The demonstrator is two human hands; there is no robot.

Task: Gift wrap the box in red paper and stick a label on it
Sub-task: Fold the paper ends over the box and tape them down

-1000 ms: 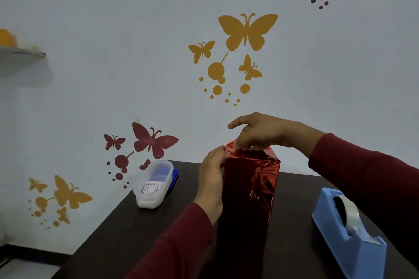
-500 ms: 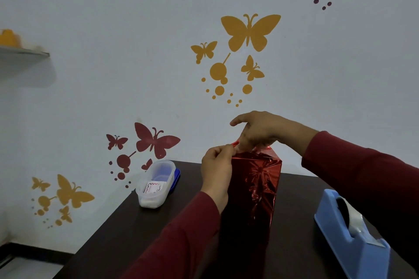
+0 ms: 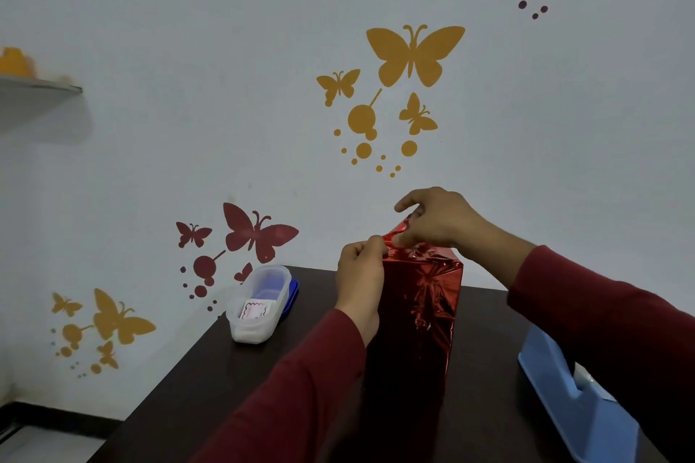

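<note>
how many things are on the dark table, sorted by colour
red: 1, the foil-wrapped box, held at its top by the left hand and the right hand
blue: 1, the tape dispenser
clear: 1, the plastic container with a label inside and a blue lid under it
total: 3 on the table

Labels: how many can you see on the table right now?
1: a label inside the clear container left of the wrapped box. More may be hidden beneath.
</note>
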